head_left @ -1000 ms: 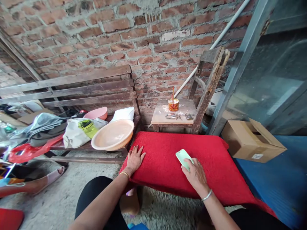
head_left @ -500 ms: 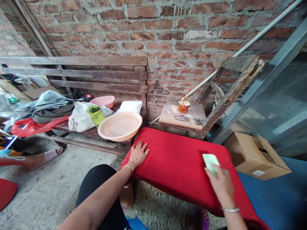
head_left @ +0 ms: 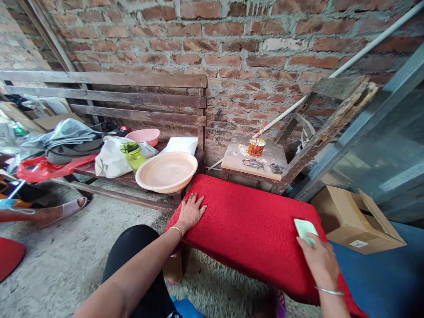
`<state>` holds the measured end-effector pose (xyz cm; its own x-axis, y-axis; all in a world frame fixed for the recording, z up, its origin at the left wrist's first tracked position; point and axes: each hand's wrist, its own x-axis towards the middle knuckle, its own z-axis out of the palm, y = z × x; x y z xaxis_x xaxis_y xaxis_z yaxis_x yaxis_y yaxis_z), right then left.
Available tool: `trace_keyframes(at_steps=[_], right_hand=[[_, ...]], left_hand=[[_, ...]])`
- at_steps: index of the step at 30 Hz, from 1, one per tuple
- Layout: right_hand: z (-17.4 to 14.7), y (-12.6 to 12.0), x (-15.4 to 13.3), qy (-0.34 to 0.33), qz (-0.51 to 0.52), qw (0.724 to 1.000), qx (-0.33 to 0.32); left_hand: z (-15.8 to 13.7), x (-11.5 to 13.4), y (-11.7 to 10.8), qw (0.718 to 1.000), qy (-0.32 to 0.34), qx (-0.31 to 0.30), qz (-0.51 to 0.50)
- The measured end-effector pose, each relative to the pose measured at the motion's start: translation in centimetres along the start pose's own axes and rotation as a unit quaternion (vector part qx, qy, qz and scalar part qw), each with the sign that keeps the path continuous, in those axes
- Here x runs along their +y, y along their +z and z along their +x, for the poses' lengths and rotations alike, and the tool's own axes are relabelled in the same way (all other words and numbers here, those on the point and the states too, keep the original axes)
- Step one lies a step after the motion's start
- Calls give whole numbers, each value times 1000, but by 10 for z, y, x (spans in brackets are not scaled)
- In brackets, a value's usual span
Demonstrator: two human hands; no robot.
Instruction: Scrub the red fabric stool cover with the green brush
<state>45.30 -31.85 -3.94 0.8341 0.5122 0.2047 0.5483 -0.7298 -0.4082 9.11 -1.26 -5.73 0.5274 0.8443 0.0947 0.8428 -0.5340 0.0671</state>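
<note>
Red cloth (head_left: pixel 245 221) covers a long, low surface in front of me. My left hand (head_left: pixel 192 213) lies on its left end, palm down with the fingers spread. Over the right end, my right hand (head_left: pixel 322 263) grips a pale green flat piece with rounded corners (head_left: pixel 304 227), held at its near edge between thumb and fingers. It rests on or just above the cloth; its exact kind does not show. A wide, shallow peach basin (head_left: pixel 167 171) stands on the bench, beyond my left hand.
A wooden bench (head_left: pixel 139 78) holds a green bottle (head_left: pixel 133 155), a white bag (head_left: pixel 111 159) and a pink basin (head_left: pixel 145 136). On a small wooden chair (head_left: pixel 232 161) are a patterned paper cup (head_left: pixel 256 146) and padlocks (head_left: pixel 251 162). A cardboard box (head_left: pixel 351 221) stands right. Another person's foot (head_left: pixel 74 207) shows left.
My right hand has moved right and slightly toward me over the red cloth with the pale green piece. My left hand stays where it was.
</note>
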Motion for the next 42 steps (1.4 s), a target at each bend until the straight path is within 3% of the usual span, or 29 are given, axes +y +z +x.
trace_keyframes(at_steps=[3,5,9,12,14,16,19,22,25,27,30,32,38,40,42], right_hand=[[7,-13,22,33,26,998,43],[4,-7,1,-3,49,998,29],[-24,33,-103,-113,80,988,-66],[-54,69,-185,-240,84,961,-108],[-71,88,-223,-292,81,946,-119],[-80,97,-238,-307,74,941,-122],[-73,92,-217,-294,48,948,-111],[-48,66,-154,-224,14,971,-84],[-19,31,-81,-114,-6,992,-53],[-6,12,-47,-43,-19,998,-32],[-1,4,-43,14,-35,999,5],[-7,15,-75,-12,-35,999,-4],[-46,84,-222,-223,-13,967,-119],[-53,98,-251,-262,-6,956,-133],[-51,102,-259,-274,-9,952,-140]], left_hand=[[-1,5,-4,1000,-3,-3,-19],[-1,6,-7,999,-3,-7,-33],[-1,5,-10,998,-9,-13,-53],[-1,4,-11,998,-11,-18,-57],[-1,3,-12,998,-10,-25,-57],[-1,3,-12,998,-9,-30,-59],[0,3,-11,997,-10,-28,-67],[0,4,-9,997,-13,-23,-73],[1,4,-6,997,-9,-20,-79],[1,4,-4,997,-8,-17,-81],[2,4,-2,997,-9,-13,-81],[2,4,0,997,-10,-10,-80],[1,2,0,997,-12,-9,-73],[1,2,0,997,-11,-8,-72],[1,2,-1,997,-11,-6,-71]])
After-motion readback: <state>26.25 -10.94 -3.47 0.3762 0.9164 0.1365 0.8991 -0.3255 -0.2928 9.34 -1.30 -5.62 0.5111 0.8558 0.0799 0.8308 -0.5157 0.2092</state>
